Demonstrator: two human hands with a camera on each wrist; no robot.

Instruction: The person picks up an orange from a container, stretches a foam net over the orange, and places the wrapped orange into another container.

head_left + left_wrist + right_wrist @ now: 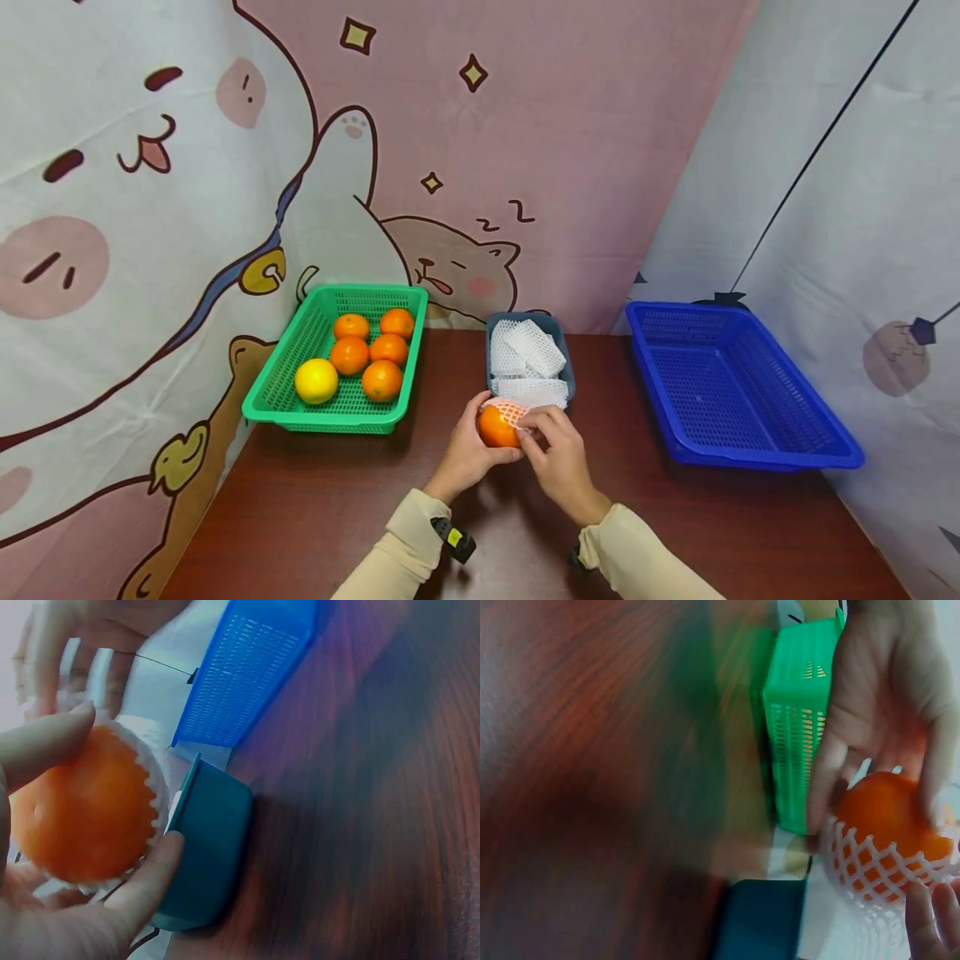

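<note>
An orange (496, 427) is held up over the table, close to the front of a small grey-blue bin. A white foam net (870, 864) covers part of it, and bare peel shows on the rest. My left hand (467, 450) grips the orange from the left, thumb and fingers spread around it; the left wrist view shows the peel (90, 810) between them. With its fingertips and thumb, my right hand (557, 454) pinches the edge of the net on the right side of the fruit.
More white foam nets (528, 350) lie in the small bin (572, 379). At the left stands a green basket (337, 423) with several oranges (350, 356) and one yellow fruit (316, 381). A blue basket (750, 457) stands at the right. Printed cloth (585, 167) hangs behind the table (300, 517).
</note>
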